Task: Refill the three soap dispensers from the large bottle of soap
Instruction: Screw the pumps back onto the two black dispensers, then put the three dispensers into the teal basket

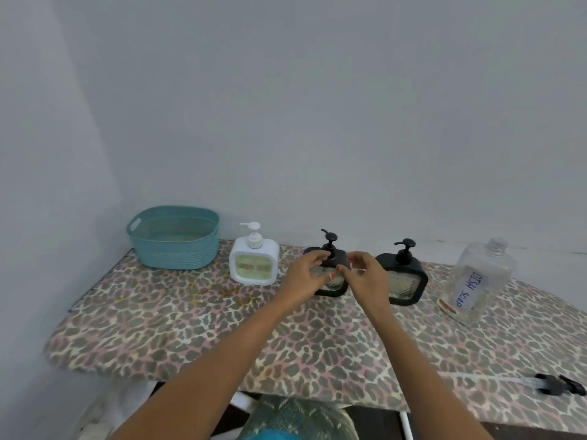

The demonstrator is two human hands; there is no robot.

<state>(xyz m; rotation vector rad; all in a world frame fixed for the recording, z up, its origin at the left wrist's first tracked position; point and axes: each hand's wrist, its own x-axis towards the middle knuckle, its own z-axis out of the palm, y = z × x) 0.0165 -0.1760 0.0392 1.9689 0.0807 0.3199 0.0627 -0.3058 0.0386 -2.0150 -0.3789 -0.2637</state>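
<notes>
Left hand (306, 274) pinches middle black dispenser (340, 257) at pump neck | right hand (368, 276) curls round its top corner | white dispenser (254, 265) near left | second black dispenser (405, 281) just right | uncapped large bottle (479, 277) beyond | table (190, 328) edge beneath my forearms

Leopard-print board (286, 350) across the lower frame. Along its far edge, left to right: teal basket (173, 238), white dispenser (254, 265), black dispenser (332, 293) at centre, second black dispenser (403, 277), and clear, uncapped bottle (479, 281) labelled DISH SOAP. Lower right: black pump (559, 385) lying flat, its tube (486, 377) pointing left.
</notes>
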